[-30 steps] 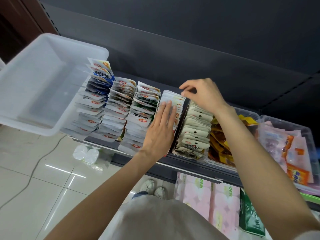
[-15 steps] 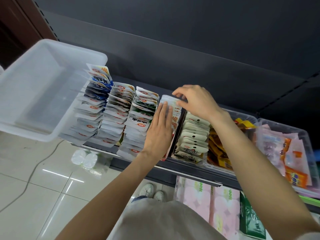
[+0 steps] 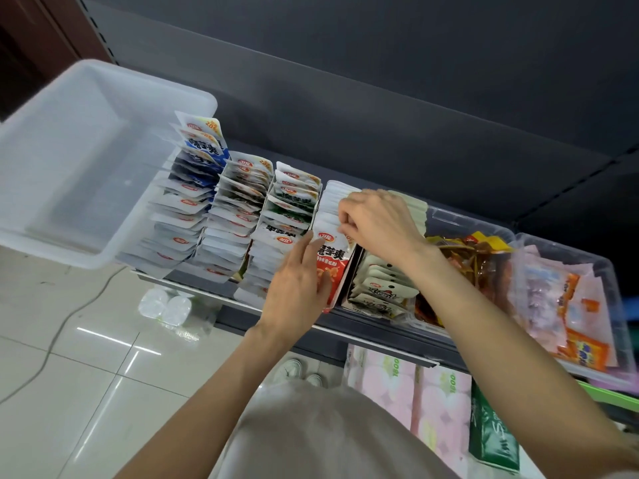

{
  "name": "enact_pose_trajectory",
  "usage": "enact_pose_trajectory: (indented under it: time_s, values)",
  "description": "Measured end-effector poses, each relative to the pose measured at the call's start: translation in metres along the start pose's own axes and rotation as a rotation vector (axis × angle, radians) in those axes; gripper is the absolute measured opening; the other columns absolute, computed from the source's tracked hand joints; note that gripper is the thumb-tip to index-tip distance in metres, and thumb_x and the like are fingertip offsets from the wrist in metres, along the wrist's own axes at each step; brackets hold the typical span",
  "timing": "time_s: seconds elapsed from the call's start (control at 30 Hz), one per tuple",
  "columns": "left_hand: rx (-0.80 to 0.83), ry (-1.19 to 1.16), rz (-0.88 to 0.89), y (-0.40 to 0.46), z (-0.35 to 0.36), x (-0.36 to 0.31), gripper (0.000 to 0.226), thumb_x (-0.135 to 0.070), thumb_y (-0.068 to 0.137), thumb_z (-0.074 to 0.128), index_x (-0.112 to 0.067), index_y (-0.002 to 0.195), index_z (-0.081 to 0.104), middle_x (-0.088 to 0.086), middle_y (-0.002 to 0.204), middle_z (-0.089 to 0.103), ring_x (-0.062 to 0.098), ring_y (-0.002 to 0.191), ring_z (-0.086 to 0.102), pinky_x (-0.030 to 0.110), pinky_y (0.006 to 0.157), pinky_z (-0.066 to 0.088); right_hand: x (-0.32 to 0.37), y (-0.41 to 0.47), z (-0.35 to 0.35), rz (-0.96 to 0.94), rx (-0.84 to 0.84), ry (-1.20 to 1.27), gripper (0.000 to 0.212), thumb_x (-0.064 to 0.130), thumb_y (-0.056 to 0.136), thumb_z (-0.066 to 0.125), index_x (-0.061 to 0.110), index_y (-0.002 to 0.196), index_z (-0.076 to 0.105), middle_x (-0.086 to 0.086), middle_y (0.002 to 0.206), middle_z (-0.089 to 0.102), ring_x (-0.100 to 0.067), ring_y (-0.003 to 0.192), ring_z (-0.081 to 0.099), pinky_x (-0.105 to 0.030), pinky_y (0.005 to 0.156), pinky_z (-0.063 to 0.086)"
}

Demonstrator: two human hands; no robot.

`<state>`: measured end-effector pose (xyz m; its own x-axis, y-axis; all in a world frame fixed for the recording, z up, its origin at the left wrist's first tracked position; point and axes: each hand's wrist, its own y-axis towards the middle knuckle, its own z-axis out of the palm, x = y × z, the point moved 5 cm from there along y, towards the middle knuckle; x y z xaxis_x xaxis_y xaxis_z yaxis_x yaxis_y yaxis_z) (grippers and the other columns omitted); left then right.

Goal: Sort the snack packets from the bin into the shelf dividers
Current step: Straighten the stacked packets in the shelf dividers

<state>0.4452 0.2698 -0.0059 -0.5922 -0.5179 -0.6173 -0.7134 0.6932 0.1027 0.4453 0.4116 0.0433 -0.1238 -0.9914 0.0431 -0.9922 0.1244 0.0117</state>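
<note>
The right hand (image 3: 375, 225) has come forward from the back of the row, its fingers now pinching the top edge of a red snack packet (image 3: 331, 261) in the fourth shelf divider; the left hand (image 3: 296, 284) still rests flat against it, fingers straight.

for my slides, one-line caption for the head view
Left hand steadies a red snack packet while the right hand pinches its top.

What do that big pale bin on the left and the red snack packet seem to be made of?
The bin looks like translucent, frosted plastic: the floor shows dimly through its walls. The red packet, which the right hand pinches and the left hand steadies, seems glossy printed plastic film, perhaps foil-lined; it bends easily.
</note>
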Motion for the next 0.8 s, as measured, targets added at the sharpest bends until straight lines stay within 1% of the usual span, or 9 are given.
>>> enact_pose_trajectory:
  time_s: [0.07,0.13,0.23,0.33,0.47,0.6,0.67,0.73,0.8]
  values:
    - [0.03,0.028,-0.014,0.002,0.001,-0.007,0.051,-0.012,0.091,0.054,-0.005,0.138,0.038,0.017,0.15,0.028,0.031,0.131,0.039,0.035,0.104,0.038,0.001,-0.002,0.0,-0.004,-0.017,0.03,0.016,0.032,0.088,0.063,0.019,0.097,0.065,0.003,0.099,0.063,-0.021,0.094,0.06,-0.031,0.075,0.042]
    - [0.046,0.055,-0.013,0.003,0.003,-0.011,0.052,-0.014,0.092,0.051,-0.006,0.141,0.033,0.017,0.153,0.022,0.029,0.14,0.023,0.036,0.112,0.028,0.002,-0.005,0.004,0.002,0.018,0.031,0.019,0.031,0.092,0.058,0.02,0.105,0.066,0.004,0.105,0.063,-0.022,0.095,0.061,-0.032,0.075,0.046]
    - [0.051,0.077,-0.004,0.004,0.009,-0.01,0.055,-0.016,0.091,0.052,-0.007,0.141,0.032,0.018,0.152,0.022,0.03,0.14,0.019,0.038,0.115,0.023,0.001,-0.012,0.004,0.002,0.051,0.018,0.023,0.031,0.094,0.054,0.022,0.111,0.067,0.005,0.108,0.062,-0.022,0.098,0.06,-0.034,0.078,0.048]
    - [0.032,0.043,-0.002,0.004,0.011,-0.008,0.054,-0.013,0.088,0.055,-0.005,0.138,0.036,0.019,0.15,0.026,0.032,0.14,0.021,0.038,0.115,0.022,0.004,-0.017,-0.002,-0.002,0.008,0.043,0.036,0.032,0.093,0.057,0.025,0.128,0.057,0.003,0.113,0.061,-0.022,0.103,0.059,-0.032,0.082,0.046]
    - [0.024,0.012,-0.004,0.004,0.012,-0.008,0.053,-0.013,0.087,0.057,-0.005,0.136,0.038,0.021,0.149,0.027,0.033,0.14,0.021,0.036,0.113,0.022,0.008,-0.017,-0.001,-0.029,0.008,0.016,0.032,0.022,0.09,0.061,0.024,0.122,0.063,0.0,0.109,0.061,-0.022,0.104,0.056,-0.035,0.088,0.042]
    - [0.009,-0.004,-0.037,0.005,0.01,-0.006,0.054,-0.012,0.087,0.058,-0.004,0.137,0.038,0.018,0.148,0.028,0.031,0.137,0.024,0.035,0.111,0.025,0.003,-0.009,0.0,0.028,-0.03,0.118,0.03,0.015,0.087,0.065,0.023,0.115,0.065,0.003,0.108,0.062,-0.02,0.102,0.055,-0.031,0.085,0.04]
    - [0.007,-0.003,-0.052,0.006,0.01,-0.006,0.055,-0.012,0.087,0.058,-0.002,0.137,0.038,0.02,0.146,0.029,0.032,0.135,0.026,0.037,0.11,0.027,0.007,-0.002,0.002,0.039,-0.031,0.134,0.024,0.01,0.086,0.063,0.021,0.107,0.065,0.002,0.1,0.064,-0.021,0.095,0.058,-0.03,0.082,0.039]
    - [0.008,0.009,-0.059,0.008,0.01,-0.006,0.055,-0.013,0.086,0.058,-0.001,0.136,0.039,0.021,0.145,0.031,0.033,0.133,0.027,0.038,0.109,0.027,0.011,0.003,0.003,0.046,-0.041,0.141,0.018,0.006,0.084,0.061,0.018,0.098,0.063,0.0,0.09,0.063,-0.025,0.086,0.059,-0.032,0.079,0.04]
    - [0.003,0.009,-0.06,0.01,0.009,-0.005,0.053,-0.015,0.087,0.058,-0.001,0.135,0.041,0.021,0.143,0.034,0.033,0.132,0.028,0.038,0.108,0.026,0.009,0.004,0.003,0.071,-0.051,0.135,0.013,0.01,0.084,0.062,0.017,0.095,0.062,0.0,0.088,0.063,-0.024,0.086,0.059,-0.033,0.08,0.04]
